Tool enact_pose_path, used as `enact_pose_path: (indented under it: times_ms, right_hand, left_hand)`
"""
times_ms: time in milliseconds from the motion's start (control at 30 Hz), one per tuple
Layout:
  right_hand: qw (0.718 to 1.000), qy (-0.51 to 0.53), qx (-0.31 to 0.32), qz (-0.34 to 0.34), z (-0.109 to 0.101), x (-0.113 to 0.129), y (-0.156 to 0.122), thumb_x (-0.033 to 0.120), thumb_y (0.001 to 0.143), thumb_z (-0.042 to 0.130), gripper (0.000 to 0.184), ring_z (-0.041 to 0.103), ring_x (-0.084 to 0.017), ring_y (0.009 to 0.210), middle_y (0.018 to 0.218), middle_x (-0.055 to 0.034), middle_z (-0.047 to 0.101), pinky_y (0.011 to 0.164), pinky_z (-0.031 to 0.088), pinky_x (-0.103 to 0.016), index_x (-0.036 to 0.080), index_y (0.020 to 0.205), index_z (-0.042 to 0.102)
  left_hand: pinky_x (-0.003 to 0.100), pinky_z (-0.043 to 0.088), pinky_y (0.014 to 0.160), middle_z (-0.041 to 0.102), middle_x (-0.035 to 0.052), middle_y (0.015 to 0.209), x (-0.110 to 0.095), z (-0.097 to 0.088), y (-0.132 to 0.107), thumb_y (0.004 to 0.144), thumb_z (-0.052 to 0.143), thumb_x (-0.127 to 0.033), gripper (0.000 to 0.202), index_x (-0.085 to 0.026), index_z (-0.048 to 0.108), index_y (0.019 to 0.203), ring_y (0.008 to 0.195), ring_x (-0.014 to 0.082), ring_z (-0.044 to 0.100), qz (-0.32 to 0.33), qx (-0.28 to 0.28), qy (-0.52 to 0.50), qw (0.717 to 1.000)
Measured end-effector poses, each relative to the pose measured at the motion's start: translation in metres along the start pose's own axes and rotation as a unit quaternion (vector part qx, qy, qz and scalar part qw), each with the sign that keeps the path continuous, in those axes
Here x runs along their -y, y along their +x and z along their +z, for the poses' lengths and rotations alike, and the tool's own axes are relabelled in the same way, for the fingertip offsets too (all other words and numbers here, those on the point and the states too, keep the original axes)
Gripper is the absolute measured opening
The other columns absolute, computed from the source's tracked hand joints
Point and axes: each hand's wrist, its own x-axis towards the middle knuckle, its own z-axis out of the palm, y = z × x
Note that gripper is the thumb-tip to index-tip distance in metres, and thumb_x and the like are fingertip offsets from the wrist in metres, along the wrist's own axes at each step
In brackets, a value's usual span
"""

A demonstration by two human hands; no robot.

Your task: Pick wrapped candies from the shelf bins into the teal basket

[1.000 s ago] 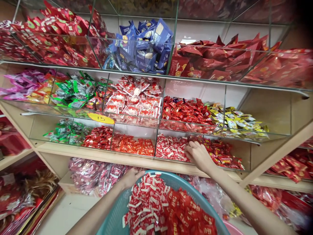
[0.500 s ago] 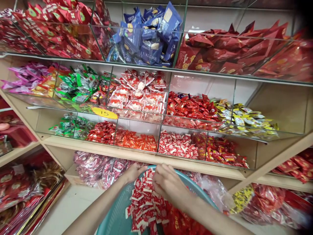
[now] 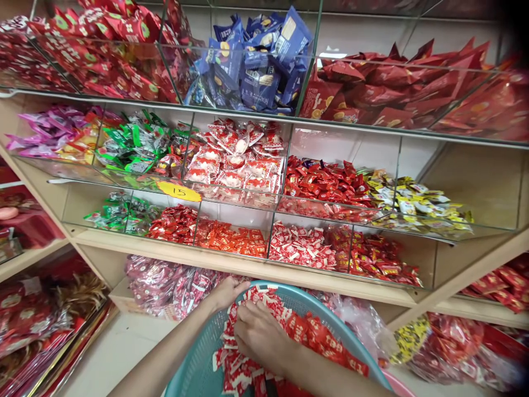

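A teal plastic basket (image 3: 197, 357) tilts below the shelf, holding small red-and-white wrapped candies (image 3: 237, 368) and larger red packets (image 3: 316, 336). My left hand (image 3: 226, 292) is closed on the basket's far-left rim. Inside the basket, my right hand (image 3: 260, 333) lies on the red-and-white candies with its fingers curled in among them. Its fingertips are hidden, so how many candies they hold does not show.
A wooden shelf edge (image 3: 248, 270) runs just beyond the basket. Clear-walled compartments above hold red-and-white candies (image 3: 301, 245), orange-red packets (image 3: 233, 238) and blue packets (image 3: 260, 71). Bagged goods (image 3: 363, 325) lie under the shelf.
My right hand has moved left and down from the far rim onto the red-and-white candies, uncovering the red packets. My left hand stays on the rim.
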Motion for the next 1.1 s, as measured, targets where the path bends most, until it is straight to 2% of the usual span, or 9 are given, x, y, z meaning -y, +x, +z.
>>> enact_pose_path:
  times_ms: [300, 567, 700, 867, 1100]
  right_hand:
    - [1.0, -0.006, -0.012, -0.01, 0.014, 0.0, -0.003, 0.022, 0.082, 0.054, 0.014, 0.044, -0.017, 0.079, 0.076, -0.0021, 0.05, 0.072, 0.036, -0.03, 0.017, 0.068, 0.054]
    - [1.0, -0.013, -0.02, -0.011, 0.023, 0.002, -0.004, 0.02, 0.08, 0.055, 0.011, 0.044, -0.017, 0.082, 0.079, -0.003, 0.052, 0.078, 0.036, -0.031, 0.017, 0.07, 0.055]
    - [0.999, -0.022, -0.026, -0.014, 0.023, 0.001, -0.005, 0.02, 0.081, 0.055, 0.012, 0.044, -0.017, 0.08, 0.078, -0.0028, 0.051, 0.075, 0.036, -0.03, 0.016, 0.069, 0.054]
    - [0.999, -0.021, -0.033, -0.001, 0.006, -0.005, -0.007, 0.023, 0.083, 0.053, 0.015, 0.043, -0.016, 0.08, 0.079, -0.0015, 0.05, 0.074, 0.034, -0.03, 0.017, 0.069, 0.053]
    - [0.998, 0.002, -0.021, 0.063, -0.039, -0.029, -0.015, 0.026, 0.089, 0.045, 0.021, 0.043, -0.015, 0.079, 0.079, -0.0002, 0.051, 0.068, 0.03, -0.028, 0.019, 0.07, 0.053]
  left_hand:
    - [0.023, 0.017, 0.048, 0.021, -0.0075, 0.05, 0.001, 0.001, 0.001, 0.068, 0.041, -0.072, 0.056, -0.019, 0.033, 0.049, 0.05, 0.0087, 0.02, -0.006, -0.019, 0.007, 1.0]
    - [0.023, 0.018, 0.048, 0.023, -0.0071, 0.048, -0.006, -0.001, -0.001, 0.068, 0.042, -0.071, 0.057, -0.019, 0.035, 0.048, 0.05, 0.0089, 0.021, -0.006, -0.007, 0.009, 1.0]
    - [0.023, 0.02, 0.049, 0.026, -0.007, 0.049, -0.003, 0.0, 0.0, 0.067, 0.041, -0.073, 0.059, -0.018, 0.04, 0.048, 0.051, 0.0091, 0.023, -0.01, -0.012, 0.004, 1.0]
    - [0.022, 0.019, 0.048, 0.026, -0.007, 0.049, 0.001, 0.001, 0.002, 0.068, 0.041, -0.072, 0.059, -0.017, 0.043, 0.048, 0.051, 0.0088, 0.023, -0.01, -0.015, 0.004, 1.0]
    - [0.023, 0.016, 0.048, 0.022, -0.0072, 0.048, 0.0, 0.001, 0.002, 0.067, 0.038, -0.075, 0.06, -0.019, 0.035, 0.047, 0.049, 0.0084, 0.019, 0.002, -0.007, 0.009, 1.0]
